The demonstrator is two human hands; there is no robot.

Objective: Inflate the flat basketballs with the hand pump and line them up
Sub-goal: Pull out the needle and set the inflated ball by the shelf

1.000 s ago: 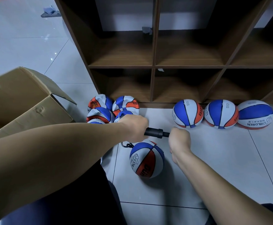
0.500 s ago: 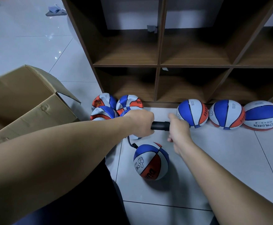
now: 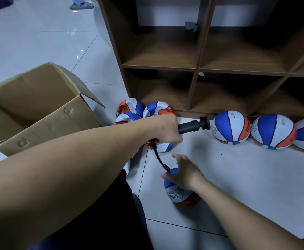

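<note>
My left hand [image 3: 167,129] grips the barrel of the black hand pump [image 3: 192,126], whose handle points right toward the shelf base. The pump's black hose [image 3: 158,157] runs down to a blue, white and orange basketball [image 3: 181,193] on the floor tiles. My right hand [image 3: 182,172] lies on top of that ball, fingers spread, next to where the hose meets it. Three inflated basketballs [image 3: 230,128] stand in a row along the foot of the shelf at right. Several flat basketballs [image 3: 129,110] are piled beside the shelf's left corner, partly hidden by my left arm.
A brown wooden cubby shelf [image 3: 198,69] fills the upper right. An open cardboard box [image 3: 39,109] sits on the floor at left. White floor tiles [image 3: 247,186] lie bare in front of the ball row. A cloth lies on the floor far back.
My right hand has let go of the pump handle and dropped onto the ball on the floor. The pump handle is pushed in. My left hand still holds the barrel.
</note>
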